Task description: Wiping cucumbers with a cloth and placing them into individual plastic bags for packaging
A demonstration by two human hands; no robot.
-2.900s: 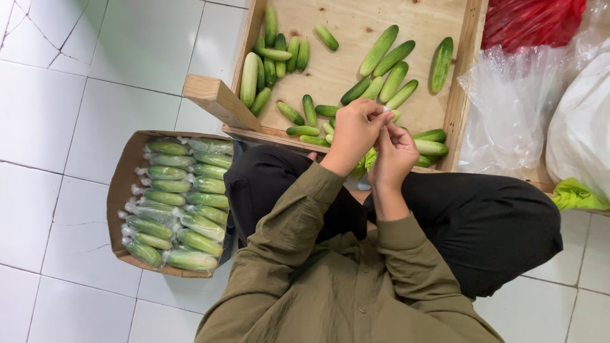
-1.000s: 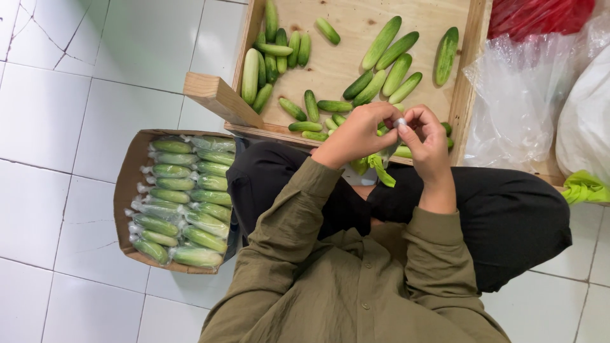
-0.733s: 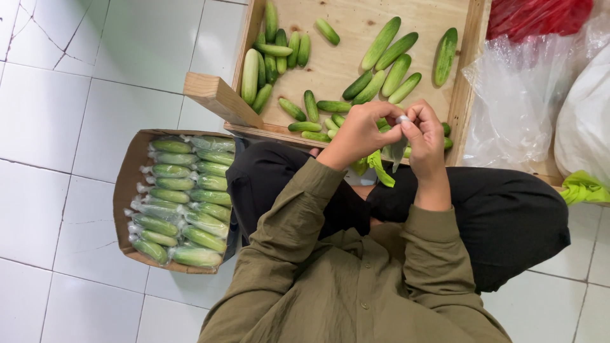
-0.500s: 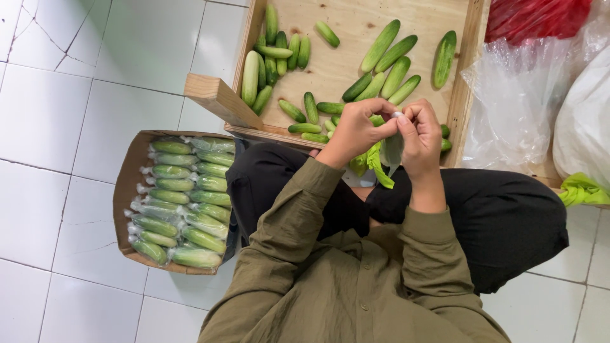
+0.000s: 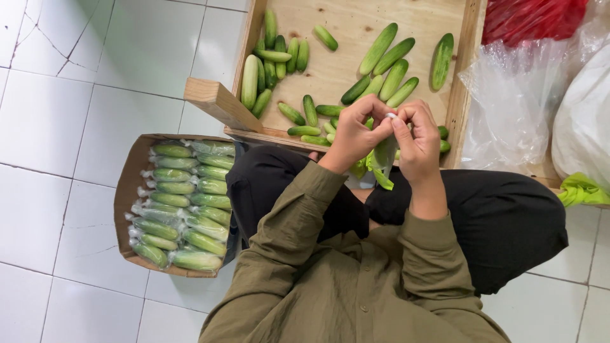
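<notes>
Left hand (image 5: 356,130): raised over the near edge of the wooden crate, fingers pinched together on the top of a small clear plastic bag (image 5: 383,155), fingertips meeting those of the other hand.
Right hand (image 5: 416,136): just beside the left one, thumb and forefinger closed on the same bag top, wrist bent toward the body.
Clear plastic bag: hanging down between both hands, in front of the crate's near wall and above the lap; green cucumber pieces (image 5: 375,170) visible inside it, lower end reaching the black trousers (image 5: 508,216).
Wooden crate (image 5: 467,70): lying on the floor ahead of the knees, open on top, pale wooden bottom partly bare.
Loose cucumbers (image 5: 381,47): scattered in the crate, one cluster at the left wall, a few long ones near the middle, one upright near the right wall, some short ones just behind the hands.
Cardboard box (image 5: 130,171): on the white tiled floor (image 5: 76,95) at the left of the knee, touching the trousers.
Bagged cucumbers (image 5: 184,203): packed in rows in this box, each wrapped in clear plastic, filling it nearly.
Clear plastic sheets (image 5: 515,101): piled at the right of the crate, with a red bag (image 5: 534,19) behind and a white sack (image 5: 581,121) beside.
Sleeves: olive green, both forearms covered.
</notes>
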